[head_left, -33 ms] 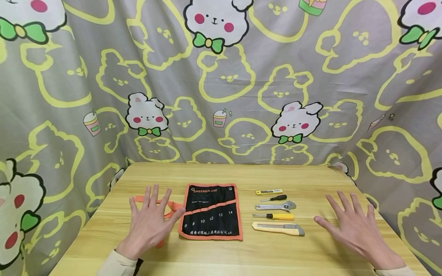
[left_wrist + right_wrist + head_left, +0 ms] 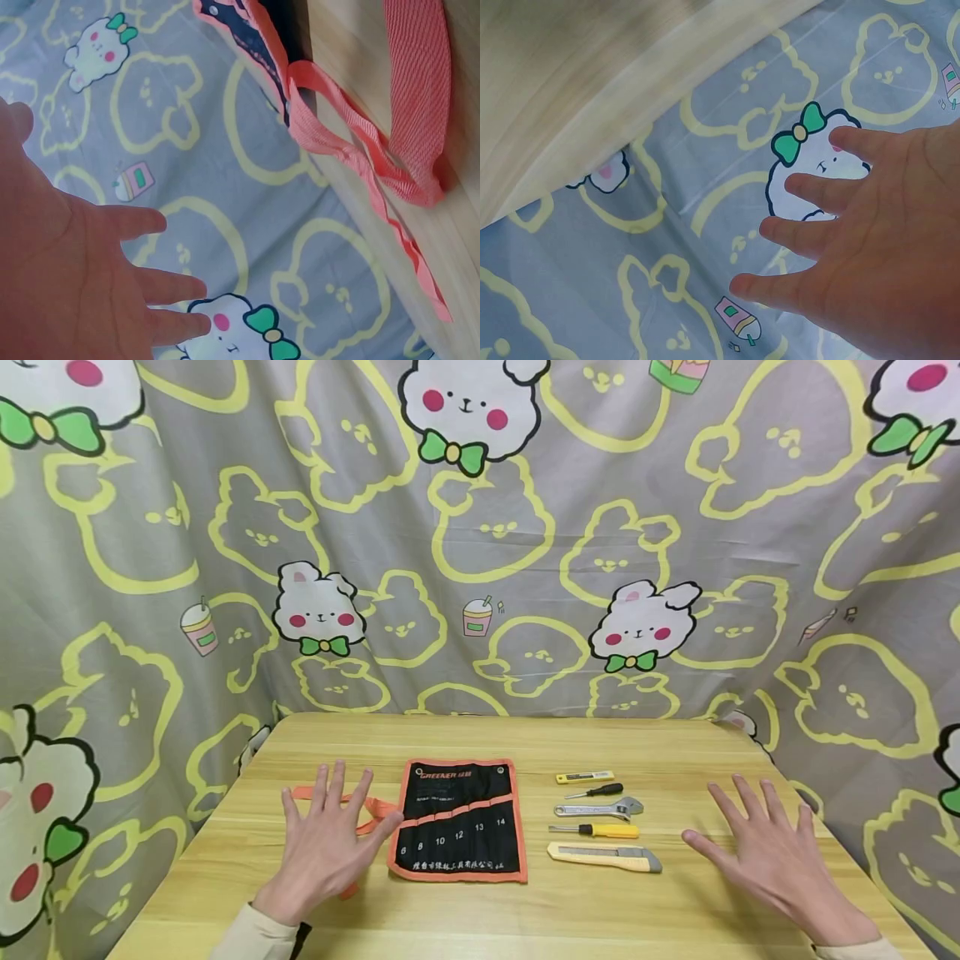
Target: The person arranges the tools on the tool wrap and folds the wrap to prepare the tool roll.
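Observation:
My left hand [image 2: 324, 852], fingers spread, hovers over the table's left side and holds nothing. Its thumb overlaps the left edge of a black tool pouch [image 2: 461, 852] with orange trim and numbered pockets. An orange strap [image 2: 416, 97] trails from the pouch, partly hidden behind that hand in the head view. Over the right side, my right hand [image 2: 776, 864] is spread too, with nothing in it. Between pouch and right hand lie a yellow blade case [image 2: 585, 777], a small black screwdriver [image 2: 603, 791], an adjustable wrench [image 2: 596, 810], a yellow screwdriver [image 2: 611, 831] and a utility knife [image 2: 606, 857].
The wooden table [image 2: 525, 927] carries all these things, the tools lying in a column right of the pouch. A grey curtain [image 2: 510, 552] with rabbit prints hangs behind the table and along both sides.

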{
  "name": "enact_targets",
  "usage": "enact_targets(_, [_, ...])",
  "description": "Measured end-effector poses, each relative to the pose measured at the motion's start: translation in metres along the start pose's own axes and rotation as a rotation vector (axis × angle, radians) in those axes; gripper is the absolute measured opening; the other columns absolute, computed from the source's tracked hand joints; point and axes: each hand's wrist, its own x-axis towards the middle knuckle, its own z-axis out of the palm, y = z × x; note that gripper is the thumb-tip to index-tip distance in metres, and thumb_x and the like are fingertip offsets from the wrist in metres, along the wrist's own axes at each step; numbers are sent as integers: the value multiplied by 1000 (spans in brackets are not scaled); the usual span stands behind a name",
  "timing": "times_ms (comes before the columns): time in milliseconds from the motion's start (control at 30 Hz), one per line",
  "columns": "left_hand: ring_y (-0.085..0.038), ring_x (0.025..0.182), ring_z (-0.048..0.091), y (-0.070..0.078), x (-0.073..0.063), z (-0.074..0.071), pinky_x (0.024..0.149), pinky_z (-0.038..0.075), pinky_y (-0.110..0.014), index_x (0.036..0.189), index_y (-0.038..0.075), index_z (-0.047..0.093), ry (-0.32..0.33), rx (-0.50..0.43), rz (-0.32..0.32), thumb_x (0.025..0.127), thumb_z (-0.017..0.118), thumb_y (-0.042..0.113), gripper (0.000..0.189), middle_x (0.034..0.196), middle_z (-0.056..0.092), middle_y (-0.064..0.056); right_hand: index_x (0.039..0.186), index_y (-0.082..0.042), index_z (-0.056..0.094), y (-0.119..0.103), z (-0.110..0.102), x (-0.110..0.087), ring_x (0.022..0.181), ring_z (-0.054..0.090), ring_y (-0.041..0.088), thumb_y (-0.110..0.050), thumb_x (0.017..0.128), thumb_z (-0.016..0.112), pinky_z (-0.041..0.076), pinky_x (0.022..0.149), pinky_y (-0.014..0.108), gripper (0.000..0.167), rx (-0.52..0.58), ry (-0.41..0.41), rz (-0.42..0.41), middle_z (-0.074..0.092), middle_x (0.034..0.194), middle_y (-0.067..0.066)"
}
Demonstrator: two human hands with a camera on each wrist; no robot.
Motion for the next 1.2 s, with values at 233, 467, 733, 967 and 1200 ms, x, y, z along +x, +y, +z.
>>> enact_targets(233, [-51,153,13,0,0,2,111,-5,-83,157,12,43,-3,1,9,97,43,74,86,164,23,-30,155,-4,40,-2,1,0,142,17,65,-68,94,56,1,103,89,89,10,2,-5,27,158,37])
enact_targets(467, [-51,153,13,1,-1,3,112,-6,-82,158,13,42,-8,4,6,96,42,74,87,165,21,-29,153,-4,43,-3,4,1,141,20,64,-69,93,56,6,101,89,89,4,8,-13,30,156,37])
enact_targets(733, [-52,153,15,3,-2,8,113,-4,-81,157,13,43,-23,-2,1,96,42,75,87,164,25,-29,154,-2,43,-6,6,0,143,17,64,-63,96,57,12,108,82,85,47,22,-56,28,158,37])
enact_targets(967, [-51,153,17,5,0,10,114,-3,-80,157,13,42,-16,0,4,96,41,75,87,163,28,-28,156,-2,39,-16,3,8,146,14,62,-59,99,55,13,116,74,82,93,26,-106,24,161,35])
enact_targets(1200, [-50,153,18,7,2,10,114,-2,-80,158,12,42,-25,-4,9,98,40,74,86,163,30,-27,158,-3,37,-29,1,21,148,15,59,-55,101,55,12,120,71,79,105,51,-169,25,162,32])
